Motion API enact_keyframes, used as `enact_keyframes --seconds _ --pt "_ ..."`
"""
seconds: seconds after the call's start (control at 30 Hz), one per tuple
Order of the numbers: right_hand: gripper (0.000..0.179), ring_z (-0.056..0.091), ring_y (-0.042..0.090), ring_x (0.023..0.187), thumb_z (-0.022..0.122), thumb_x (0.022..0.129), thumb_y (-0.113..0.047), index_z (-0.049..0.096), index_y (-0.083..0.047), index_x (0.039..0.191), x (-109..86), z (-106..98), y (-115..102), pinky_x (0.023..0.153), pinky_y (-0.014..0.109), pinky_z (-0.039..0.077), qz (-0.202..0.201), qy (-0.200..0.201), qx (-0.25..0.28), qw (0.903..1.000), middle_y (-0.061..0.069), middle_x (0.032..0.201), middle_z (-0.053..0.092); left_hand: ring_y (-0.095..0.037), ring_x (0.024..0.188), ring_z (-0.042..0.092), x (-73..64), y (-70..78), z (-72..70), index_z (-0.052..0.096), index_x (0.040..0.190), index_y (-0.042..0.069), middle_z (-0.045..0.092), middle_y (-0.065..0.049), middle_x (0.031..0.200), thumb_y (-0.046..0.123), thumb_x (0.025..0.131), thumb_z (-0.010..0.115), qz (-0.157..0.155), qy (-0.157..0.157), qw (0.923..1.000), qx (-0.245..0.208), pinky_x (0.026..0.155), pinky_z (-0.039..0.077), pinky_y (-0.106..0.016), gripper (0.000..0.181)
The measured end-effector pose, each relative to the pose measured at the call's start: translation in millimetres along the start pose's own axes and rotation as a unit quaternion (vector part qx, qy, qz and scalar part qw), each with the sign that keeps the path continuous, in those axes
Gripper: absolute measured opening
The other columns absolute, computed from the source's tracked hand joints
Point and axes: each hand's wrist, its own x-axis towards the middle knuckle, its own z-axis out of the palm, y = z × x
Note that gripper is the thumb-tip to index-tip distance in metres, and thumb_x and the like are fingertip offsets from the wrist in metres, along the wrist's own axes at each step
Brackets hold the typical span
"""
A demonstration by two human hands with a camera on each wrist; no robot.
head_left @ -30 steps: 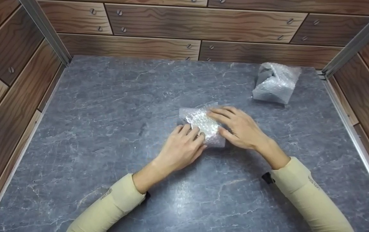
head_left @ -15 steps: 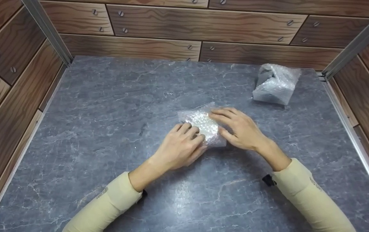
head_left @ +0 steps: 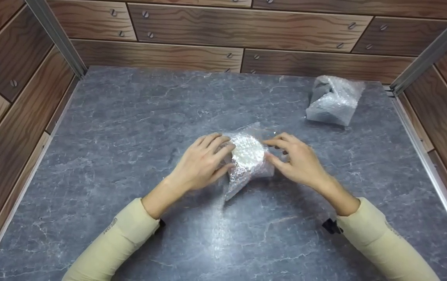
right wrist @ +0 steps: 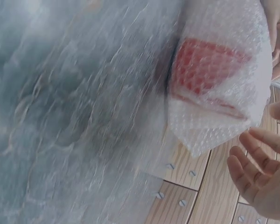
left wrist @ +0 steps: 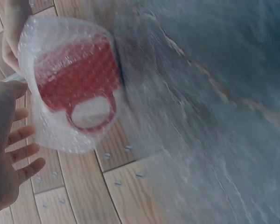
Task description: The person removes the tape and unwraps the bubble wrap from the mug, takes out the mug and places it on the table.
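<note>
A bubble-wrapped red mug stands on the table in front of me. In the head view its bubble wrap (head_left: 247, 151) shines white, with a loose corner hanging toward me. Through the plastic, the left wrist view shows the red mug (left wrist: 79, 74) with its handle. My left hand (head_left: 199, 164) is at the bundle's left side, fingers spread and gently bent, fingertips by the wrap. On the opposite side, my right hand (head_left: 299, 160) has thumb and index finger at the wrap's edge. Its other fingers look loose in the right wrist view, beside the bubble wrap (right wrist: 219, 93).
Another bubble-wrapped bundle (head_left: 334, 103) sits at the table's back right; its contents are hard to make out. The grey marbled table (head_left: 137, 117) is bounded by wood-patterned walls (head_left: 192, 29) and metal posts (head_left: 57, 37).
My left hand has lifted off the top of the wrap and moved left to its side. A loose wrap corner now points toward me. My right hand has shifted only slightly.
</note>
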Motion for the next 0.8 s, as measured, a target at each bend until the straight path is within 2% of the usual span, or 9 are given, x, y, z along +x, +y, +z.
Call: enact_keyframes --seconds 0.07,0.33,0.6,0.8 --pt "0.035 0.070 0.032 0.104 0.074 0.097 -0.024 0.074 -0.010 0.130 -0.8 0 -3 0.082 0.047 0.063 0.016 -0.001 0.014 0.9998 0.009 0.118 0.074 -0.031 0.131 0.063 -0.8 -3.3 1.1 0.064 0.135 0.012 0.067 -0.010 0.139 0.044 0.104 0.062 -0.005 -0.012 0.9998 -0.013 0.113 0.055 -0.043 0.045" --pt "0.024 0.068 0.018 0.087 0.074 0.098 -0.017 0.078 -0.008 0.120 1.4 0 -7 0.073 0.021 0.057 0.066 0.005 0.084 0.9943 0.008 0.101 0.076 -0.033 0.137 0.061 -1.2 -9.7 4.4 0.060 0.141 0.012 0.064 -0.011 0.146 0.039 0.105 0.061 -0.006 -0.050 0.9981 -0.034 0.117 0.052 -0.044 0.045" --pt "0.021 0.068 0.024 0.086 0.074 0.098 -0.018 0.080 -0.006 0.114 13.2 1 -5 0.067 0.017 0.053 0.110 -0.004 0.122 0.9865 0.013 0.104 0.079 -0.031 0.134 0.063 1.2 -9.5 8.6 0.061 0.141 0.012 0.065 -0.011 0.144 0.039 0.106 0.060 -0.012 -0.061 0.9967 -0.052 0.115 0.055 -0.043 0.044" --pt "0.023 0.066 0.020 0.081 0.074 0.097 -0.019 0.079 -0.004 0.114 18.8 2 -3 0.061 0.016 0.051 0.133 -0.013 0.136 0.9817 0.016 0.102 0.079 -0.031 0.133 0.064 1.5 -8.4 9.6 0.062 0.139 0.013 0.066 -0.010 0.143 0.039 0.106 0.060 -0.012 -0.060 0.9963 -0.059 0.112 0.057 -0.042 0.042"
